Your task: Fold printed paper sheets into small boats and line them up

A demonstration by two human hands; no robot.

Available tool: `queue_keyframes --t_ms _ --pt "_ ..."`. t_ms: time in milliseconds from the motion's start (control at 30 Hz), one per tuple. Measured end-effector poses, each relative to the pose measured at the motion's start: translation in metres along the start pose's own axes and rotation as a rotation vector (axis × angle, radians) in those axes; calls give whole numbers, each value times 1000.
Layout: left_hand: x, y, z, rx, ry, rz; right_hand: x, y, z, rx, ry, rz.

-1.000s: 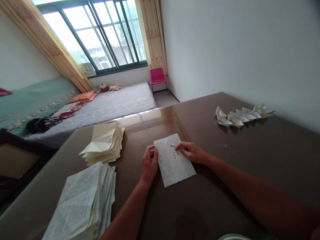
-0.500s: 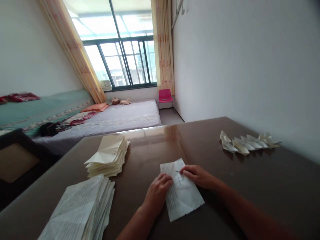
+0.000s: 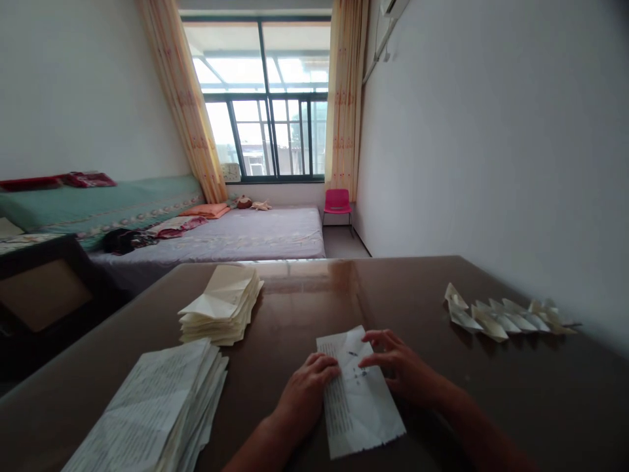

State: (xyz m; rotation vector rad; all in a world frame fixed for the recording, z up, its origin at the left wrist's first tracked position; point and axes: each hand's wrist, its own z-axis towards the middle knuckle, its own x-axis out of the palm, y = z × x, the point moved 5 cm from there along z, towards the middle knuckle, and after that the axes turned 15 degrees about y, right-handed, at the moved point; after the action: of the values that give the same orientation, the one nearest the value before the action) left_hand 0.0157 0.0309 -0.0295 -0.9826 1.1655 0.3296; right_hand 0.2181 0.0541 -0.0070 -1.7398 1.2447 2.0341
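Head view: the left forearm comes up from the bottom edge, slanting rightward, and the left hand (image 3: 307, 388) lies palm down over the left edge of a white paper sheet (image 3: 366, 416) with printed text. Its fingers are close together and slightly bent; the thumb is hidden, so whether it pinches the paper cannot be told. The sheet lies between the hands, its lower edge ragged. From the lower right, the right forearm reaches leftward, and the right hand (image 3: 403, 367) is at the sheet's upper right edge, fingers spread, with a gap between the upper finger and the one below it.

On the glossy brown table (image 3: 295, 314), at the left, is a stack of printed white sheets (image 3: 142, 400), creased on top; just beyond it sits a stack of cream paper (image 3: 226, 295). Far right, a row of small folded paper pieces (image 3: 514, 320) stands near the white wall (image 3: 481, 151).

Behind, at left, is a dark-framed piece of furniture with a tan panel (image 3: 44, 292), then a bed with a pale lilac cover (image 3: 275, 229), a dark-framed window (image 3: 268, 98) between yellow patterned curtains (image 3: 346, 111), and a bright pink chair (image 3: 337, 202).
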Motion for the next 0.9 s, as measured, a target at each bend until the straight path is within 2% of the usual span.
queue_keyframes --t_ms 133,233,467,733,900 --pt "1 1 0 -5 17 -6 2 24 1 -123 56 -52" --pt "1 1 -1 0 14 -19 6 31 2 -177 83 18" --pt "-5 -2 -5 52 54 -47 11 4 3 -90 94 296" --pt "-8 -11 -9 66 90 -47 17 -8 6 -72 66 446" --pt "-5 -11 -9 45 51 -48 21 -17 6 -52 59 488"
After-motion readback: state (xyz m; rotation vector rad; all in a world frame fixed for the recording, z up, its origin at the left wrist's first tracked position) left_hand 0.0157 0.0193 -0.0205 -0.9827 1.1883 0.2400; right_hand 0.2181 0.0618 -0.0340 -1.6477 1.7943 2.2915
